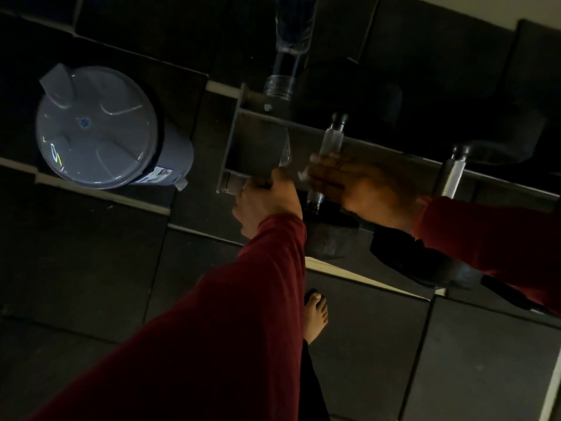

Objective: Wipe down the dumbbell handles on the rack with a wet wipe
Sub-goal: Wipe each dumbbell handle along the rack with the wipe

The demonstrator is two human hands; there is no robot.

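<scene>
Right fingers (326, 174) wrapped round knurled steel dumbbell handle (332, 141), white wet wipe (303, 175) pinched beneath; left hand (267, 199) grips grey metal rack (252, 138). Risk: wipe bunches, dumbbell rolls.

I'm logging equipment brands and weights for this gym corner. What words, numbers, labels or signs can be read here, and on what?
None can be read.
Grey bin: a sticker low on its side, too small and blurred to read.
Grey bin lid: a small blue mark, not legible.
Dumbbells: no numbers visible on the dark heads.
</scene>
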